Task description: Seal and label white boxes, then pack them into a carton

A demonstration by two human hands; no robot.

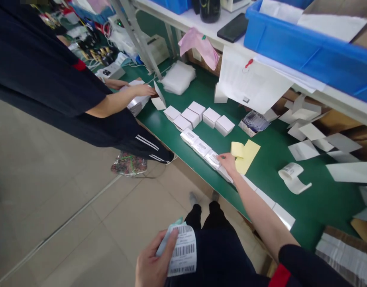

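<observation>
My left hand (pixel 159 255) is closed around a roll of barcode labels (pixel 183 251), held low in front of my body, with a bluish-green edge showing behind the white strip. My right hand (pixel 227 162) reaches to the row of small white boxes along the table's front edge. Its fingertips touch the label on one white box (pixel 212 158); whether anything is pinched between them is hidden. Two boxes farther along, including this labelled box (pixel 201 147), carry labels on top. Beneath my right forearm, more white boxes (pixel 262 196) continue the row.
A co-worker's hand (pixel 144 90) is at an open white box on the left. Other white boxes (pixel 191 115), yellow label sheets (pixel 246 155), a loose label roll (pixel 291 173) and a box of packets (pixel 254 121) lie on the green table (pixel 269 159). A blue bin (pixel 305 44) sits on the shelf above.
</observation>
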